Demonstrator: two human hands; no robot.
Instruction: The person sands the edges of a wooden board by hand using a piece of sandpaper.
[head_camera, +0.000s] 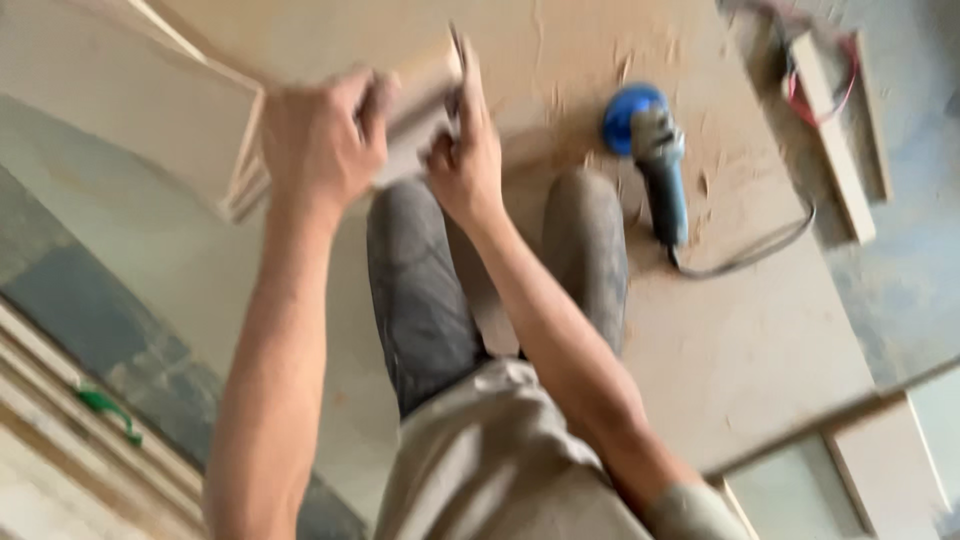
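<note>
My left hand (318, 135) grips the near edge of a pale wooden board (130, 95) that slants across the upper left. My right hand (465, 150) is closed on the same board's right end, with a thin dark strip (456, 70) sticking up between its fingers; what that strip is I cannot tell. The picture is blurred by motion. My legs in grey trousers (420, 290) stand below the hands on a dusty sheet of board (760, 330).
A blue angle grinder (655, 150) with its cable (760, 250) lies on the dusty sheet to the right. Wooden slats (840, 130) and a red cord (845, 80) lie at upper right. Stacked boards (60, 440) run along the lower left.
</note>
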